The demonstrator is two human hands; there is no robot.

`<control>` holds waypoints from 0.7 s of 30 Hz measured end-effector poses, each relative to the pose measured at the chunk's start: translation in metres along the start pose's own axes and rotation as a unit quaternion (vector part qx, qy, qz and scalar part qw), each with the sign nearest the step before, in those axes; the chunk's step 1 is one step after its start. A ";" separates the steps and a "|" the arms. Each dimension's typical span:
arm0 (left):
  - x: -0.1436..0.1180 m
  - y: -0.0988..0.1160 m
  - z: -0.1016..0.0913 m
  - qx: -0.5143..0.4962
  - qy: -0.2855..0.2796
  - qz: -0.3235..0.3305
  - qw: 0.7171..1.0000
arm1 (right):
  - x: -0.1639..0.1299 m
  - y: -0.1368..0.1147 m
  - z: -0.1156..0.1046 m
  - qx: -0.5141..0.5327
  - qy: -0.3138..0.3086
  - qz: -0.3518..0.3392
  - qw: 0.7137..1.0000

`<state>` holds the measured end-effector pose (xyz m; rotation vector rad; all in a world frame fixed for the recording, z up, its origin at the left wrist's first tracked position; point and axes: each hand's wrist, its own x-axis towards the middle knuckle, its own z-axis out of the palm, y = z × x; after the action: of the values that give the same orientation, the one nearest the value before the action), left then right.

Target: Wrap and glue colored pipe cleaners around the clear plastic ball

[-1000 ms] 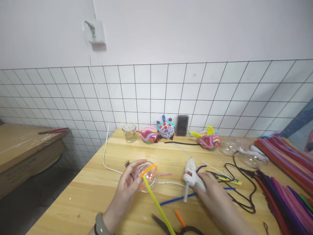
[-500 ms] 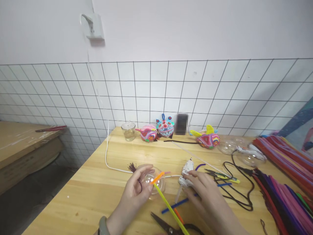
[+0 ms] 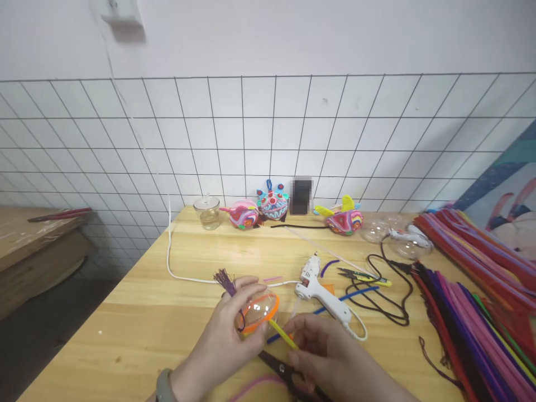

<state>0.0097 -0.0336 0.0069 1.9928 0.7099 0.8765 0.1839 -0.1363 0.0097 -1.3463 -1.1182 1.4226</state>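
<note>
My left hand (image 3: pixel 238 321) is closed around a clear plastic ball (image 3: pixel 258 307). An orange pipe cleaner (image 3: pixel 276 303) curves over the ball, and a purple tassel (image 3: pixel 226 282) sticks out above my fingers. A yellow pipe cleaner (image 3: pixel 281 333) runs from the ball's lower right side into my right hand (image 3: pixel 322 352), which pinches it. Beyond the right hand a white glue gun (image 3: pixel 320 287) lies on its side, nozzle pointing away. Black-handled scissors (image 3: pixel 278 365) lie under the right hand, their handles partly hidden.
Several decorated fish-like ornaments (image 3: pixel 273 204) stand at the table's back, beside a lidded glass cup (image 3: pixel 208 212). Bundles of pipe cleaners (image 3: pixel 456 324) cover the right side. A black cord (image 3: pixel 406 307), a yellow cutter (image 3: pixel 383 282) and more clear balls (image 3: pixel 377 230) lie nearby.
My right hand has left the glue gun and come nearer, now pinching the yellow pipe cleaner. In my left hand the ball has turned, showing the orange strip curved around it. The view has tilted down.
</note>
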 end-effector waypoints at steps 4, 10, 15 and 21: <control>0.000 0.001 -0.002 -0.002 -0.006 0.010 1.000 | -0.001 -0.003 -0.006 -0.202 0.119 -0.098 0.967; -0.001 0.000 -0.001 -0.044 -0.031 0.011 0.998 | -0.002 -0.009 -0.007 -0.217 0.157 -0.148 0.952; -0.004 0.000 0.000 -0.076 -0.042 0.000 0.996 | 0.000 -0.012 -0.004 -0.127 0.160 -0.099 0.974; -0.007 -0.006 0.002 -0.120 -0.045 -0.012 0.992 | 0.003 -0.014 -0.005 -0.075 0.145 -0.084 0.983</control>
<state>0.0062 -0.0368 -0.0012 1.7926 0.5491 0.8122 0.1893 -0.1301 0.0224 -1.4725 -1.1298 0.9994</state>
